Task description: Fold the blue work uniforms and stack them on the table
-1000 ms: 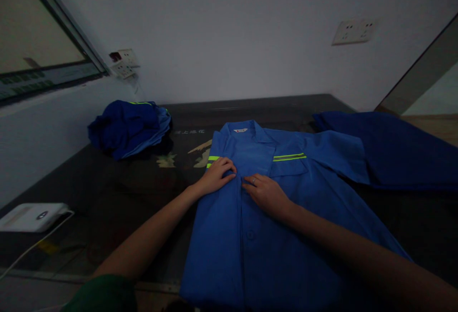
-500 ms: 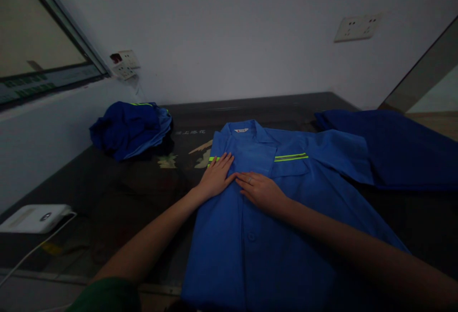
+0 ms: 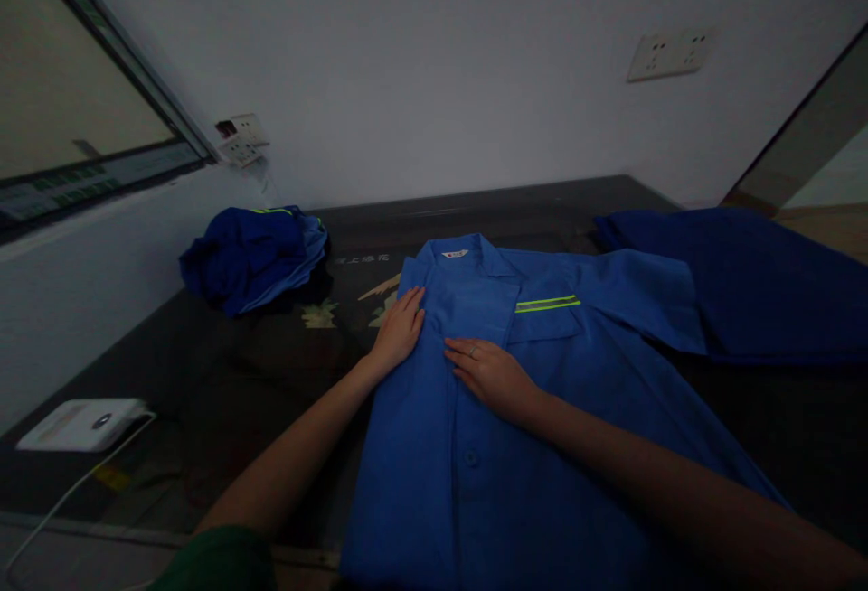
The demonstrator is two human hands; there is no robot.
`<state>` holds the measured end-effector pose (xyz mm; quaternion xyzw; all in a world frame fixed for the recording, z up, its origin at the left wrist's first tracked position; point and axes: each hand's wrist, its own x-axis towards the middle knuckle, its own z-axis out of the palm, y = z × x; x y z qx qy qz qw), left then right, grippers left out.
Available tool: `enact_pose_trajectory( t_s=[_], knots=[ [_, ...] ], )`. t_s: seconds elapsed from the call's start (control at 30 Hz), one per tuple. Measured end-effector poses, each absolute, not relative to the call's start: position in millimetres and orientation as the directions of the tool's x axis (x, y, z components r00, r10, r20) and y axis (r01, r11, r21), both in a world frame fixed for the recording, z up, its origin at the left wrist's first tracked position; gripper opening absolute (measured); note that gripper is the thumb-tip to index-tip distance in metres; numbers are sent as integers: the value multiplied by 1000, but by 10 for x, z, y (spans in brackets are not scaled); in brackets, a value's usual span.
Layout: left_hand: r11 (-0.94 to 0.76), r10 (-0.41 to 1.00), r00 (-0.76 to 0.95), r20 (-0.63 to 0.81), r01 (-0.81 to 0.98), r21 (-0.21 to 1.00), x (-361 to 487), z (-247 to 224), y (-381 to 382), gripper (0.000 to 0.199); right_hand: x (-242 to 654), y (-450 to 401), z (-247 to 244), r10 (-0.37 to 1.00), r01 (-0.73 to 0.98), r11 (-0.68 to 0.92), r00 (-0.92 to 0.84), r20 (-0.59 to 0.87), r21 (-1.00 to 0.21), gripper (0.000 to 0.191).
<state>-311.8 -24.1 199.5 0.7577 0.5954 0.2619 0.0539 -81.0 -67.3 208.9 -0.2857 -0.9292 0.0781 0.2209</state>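
Observation:
A blue short-sleeved work shirt (image 3: 542, 473) lies spread on the dark table, its collar away from me and a yellow-green reflective stripe across the chest. Its left side is folded inward along a straight edge, while the right sleeve reaches out to the side. My left hand (image 3: 400, 329) rests flat on that folded edge below the collar, fingers stretched out. On the front placket, my right hand (image 3: 492, 374) lies palm down with fingers extended, a ring on one finger. Neither hand grips the cloth.
A crumpled heap of blue clothing (image 3: 248, 257) sits at the back left of the table (image 3: 258, 410). Dark blue folded cloth (image 3: 773, 288) lies at the right. A white device (image 3: 85, 424) with a cable is at the left edge. Wall sockets (image 3: 668, 53) are behind.
My left hand has slid a little to the left, opening a gap between my hands. My right hand has hardly moved. The view has shifted slightly.

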Motion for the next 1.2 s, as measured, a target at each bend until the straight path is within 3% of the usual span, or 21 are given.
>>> enact_pose_trajectory(
  t_s=[0.1, 0.23, 0.37, 0.53, 0.77, 1.2],
  knots=[
    [-326, 901, 125, 416, 828, 456, -3176, 2020, -240, 40, -799, -658, 2130, 609, 492, 789, -705, 362, -369, 32],
    [-412, 885, 219, 411, 778, 473, -3208, 2056, -272, 30, -882, -545, 2345, 687, 543, 721, -643, 339, -431, 29],
    [-441, 877, 238, 417, 744, 502, -3211, 2002, -262, 31, -1173, -360, 2596, 742, 673, 668, -635, 216, -318, 26],
    [-403, 900, 194, 391, 712, 575, -3246, 1901, -208, 49, -1602, -254, 2644, 833, 810, 554, -541, 116, -195, 30],
    [-381, 910, 172, 377, 705, 598, -3248, 1858, -176, 54, -1776, -252, 2519, 902, 883, 430, -430, 41, -188, 32],
    [-392, 899, 183, 398, 743, 543, -3224, 1861, -180, 48, -1767, -376, 2525, 875, 869, 483, -483, 28, -108, 35]
  ],
)
